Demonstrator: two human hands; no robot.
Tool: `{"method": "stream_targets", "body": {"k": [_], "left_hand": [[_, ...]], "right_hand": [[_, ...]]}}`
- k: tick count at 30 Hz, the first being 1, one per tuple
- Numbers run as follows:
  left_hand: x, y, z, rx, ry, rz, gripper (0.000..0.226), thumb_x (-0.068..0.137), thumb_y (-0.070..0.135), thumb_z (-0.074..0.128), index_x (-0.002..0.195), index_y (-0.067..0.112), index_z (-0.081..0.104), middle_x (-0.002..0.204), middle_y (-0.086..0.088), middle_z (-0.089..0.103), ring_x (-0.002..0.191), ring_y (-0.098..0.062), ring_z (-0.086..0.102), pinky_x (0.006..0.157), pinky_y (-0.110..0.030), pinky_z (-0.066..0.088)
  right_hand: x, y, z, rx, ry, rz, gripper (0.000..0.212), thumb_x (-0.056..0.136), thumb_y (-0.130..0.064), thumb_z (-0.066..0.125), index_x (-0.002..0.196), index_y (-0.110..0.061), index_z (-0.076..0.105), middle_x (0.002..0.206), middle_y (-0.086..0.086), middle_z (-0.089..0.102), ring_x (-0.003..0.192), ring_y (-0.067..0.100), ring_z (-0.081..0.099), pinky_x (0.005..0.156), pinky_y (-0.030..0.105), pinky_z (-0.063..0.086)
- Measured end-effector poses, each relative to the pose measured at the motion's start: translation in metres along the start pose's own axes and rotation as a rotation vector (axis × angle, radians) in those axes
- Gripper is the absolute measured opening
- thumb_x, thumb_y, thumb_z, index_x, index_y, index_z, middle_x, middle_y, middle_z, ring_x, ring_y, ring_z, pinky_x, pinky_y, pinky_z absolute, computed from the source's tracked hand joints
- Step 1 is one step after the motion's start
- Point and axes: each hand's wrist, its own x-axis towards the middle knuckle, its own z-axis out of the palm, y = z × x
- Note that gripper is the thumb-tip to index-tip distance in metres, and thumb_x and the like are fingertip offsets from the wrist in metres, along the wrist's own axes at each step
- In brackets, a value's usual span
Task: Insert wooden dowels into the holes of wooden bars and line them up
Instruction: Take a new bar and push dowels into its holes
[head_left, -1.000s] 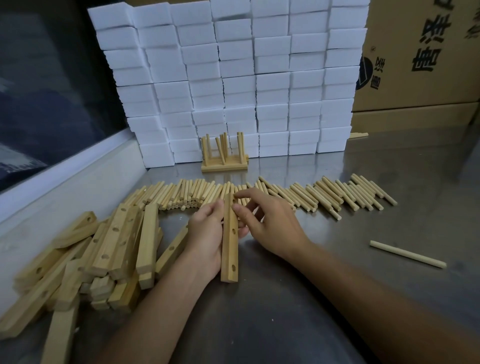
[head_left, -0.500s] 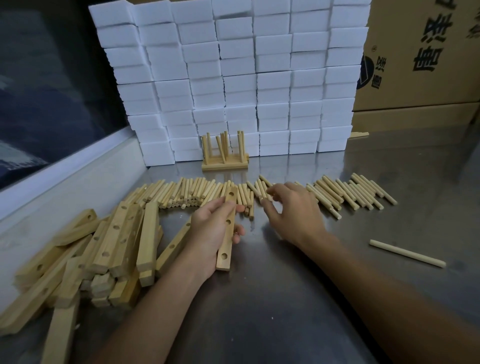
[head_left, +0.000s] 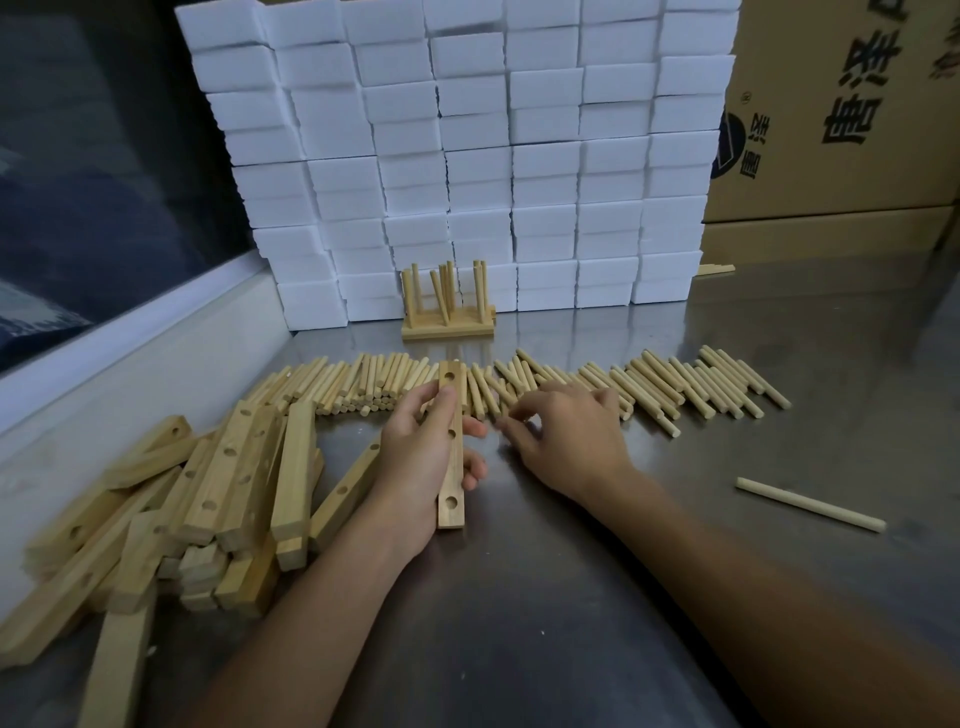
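Little is done: only one pale wooden bar assembly with upright dowels (head_left: 448, 304) stands at 12 o'clock on the steel table (head_left: 519, 597). The left hand (head_left: 415, 457) grips a pale drilled wooden bar (head_left: 451, 447), its holes empty; the right hand (head_left: 566, 436), fingers (head_left: 511, 415) loosely curled, reaches among the row of loose round dowels (head_left: 675, 384). At 9 o'clock a heap of unfilled bars (head_left: 208, 499) waits.

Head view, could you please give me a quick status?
Left hand grips drilled wooden bar, holes empty. Right hand picking among round wooden dowels. Nothing blocking.
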Motion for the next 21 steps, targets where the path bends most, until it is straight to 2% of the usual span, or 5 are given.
{"method": "stream_targets", "body": {"k": [6,11,16,19,21], "left_hand": [[0.000,0.000,-0.001,-0.008,-0.004,-0.005,0.009,0.101,0.026,0.055,0.106,0.033,0.057,0.062,-0.002,0.067,0.038,-0.021,0.051,0.035,-0.024,0.036],[-0.002,0.001,0.000,0.025,-0.021,-0.002,0.022,0.099,0.030,0.057,0.108,0.011,0.061,0.058,0.000,0.055,0.037,-0.020,0.047,0.036,-0.022,0.033],[-0.006,0.009,-0.001,0.093,-0.006,0.024,0.030,0.099,0.042,0.054,0.096,0.016,0.068,0.056,0.000,0.053,0.037,-0.017,0.047,0.034,-0.023,0.034],[-0.006,0.012,-0.002,0.140,0.034,0.052,0.039,0.095,0.052,0.055,0.089,0.015,0.067,0.054,0.001,0.053,0.038,-0.017,0.048,0.035,-0.023,0.035],[-0.007,0.014,-0.003,0.171,0.050,0.075,0.045,0.092,0.057,0.055,0.084,0.014,0.065,0.052,0.001,0.053,0.038,-0.016,0.048,0.035,-0.023,0.036]], "right_hand": [[0.000,0.002,-0.007,0.133,0.088,0.189,0.016,0.087,-0.036,0.070,0.081,-0.025,0.060,0.077,-0.009,0.064,0.078,0.016,0.062,0.076,0.035,0.048],[0.002,0.000,-0.009,0.244,-0.088,0.214,0.023,0.095,-0.017,0.057,0.118,-0.012,0.060,0.098,0.004,0.067,0.090,0.021,0.061,0.078,0.039,0.053],[0.004,0.001,-0.010,0.353,-0.148,0.268,0.031,0.085,0.004,0.058,0.112,-0.012,0.055,0.100,0.003,0.060,0.089,0.018,0.057,0.078,0.039,0.054],[0.004,0.004,-0.010,0.489,-0.085,0.245,0.042,0.091,0.001,0.051,0.131,-0.013,0.046,0.089,-0.005,0.054,0.077,0.009,0.053,0.060,0.024,0.044],[0.003,0.002,-0.010,0.539,-0.031,0.215,0.028,0.101,-0.015,0.044,0.129,-0.015,0.047,0.080,-0.004,0.056,0.067,0.009,0.052,0.055,0.027,0.040]]}}
